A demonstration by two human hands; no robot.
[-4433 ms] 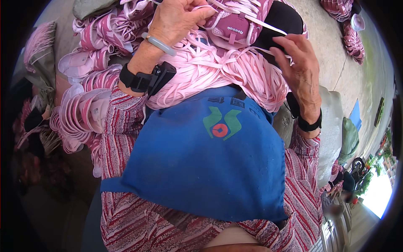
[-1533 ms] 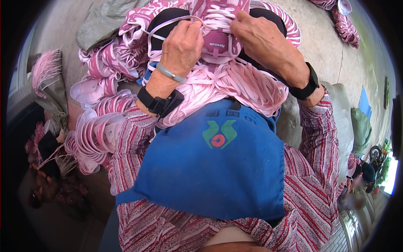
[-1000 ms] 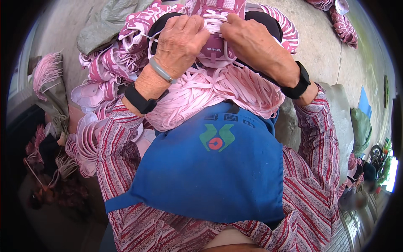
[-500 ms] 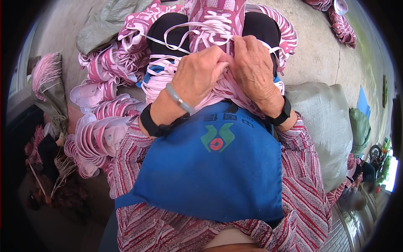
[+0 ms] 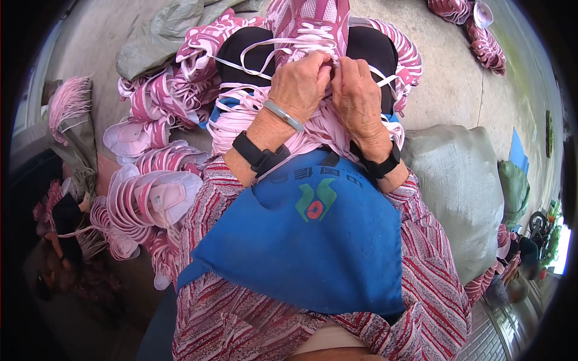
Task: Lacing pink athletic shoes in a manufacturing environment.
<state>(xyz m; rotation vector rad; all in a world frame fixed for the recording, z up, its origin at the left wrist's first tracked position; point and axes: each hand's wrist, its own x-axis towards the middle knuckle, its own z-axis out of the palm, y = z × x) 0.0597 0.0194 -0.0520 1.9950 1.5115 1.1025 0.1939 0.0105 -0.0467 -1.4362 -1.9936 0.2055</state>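
Note:
A pink and white sneaker upper (image 5: 313,11) rests between my knees, with a white shoelace (image 5: 316,43) criss-crossing it. My left hand (image 5: 299,85) is closed at the near end of the lacing, thumb and forefinger pinching the lace. Right beside it, my right hand (image 5: 356,90) also has its fingertips pinched on the lace, though the exact grip is partly hidden. A loose loop of lace trails left over my black-clad knee, and another end runs out to the right. Under my wrists, a thick bundle of pale pink laces (image 5: 226,127) lies across my lap on the blue apron (image 5: 301,253).
Stacked pink uppers (image 5: 153,195) line the floor to my left, near a grey-green sheet (image 5: 150,45). Pale laces (image 5: 69,102) hang over a support farther left. A large wrapped sack (image 5: 454,186) stands at my right. More uppers (image 5: 486,48) lie far right. Another person's arm (image 5: 57,243) shows at lower left.
My left hand has moved up and right, closer to the lacing, and its wrist has turned. Both hands' fingertips now meet at the lace. The view has shifted slightly.

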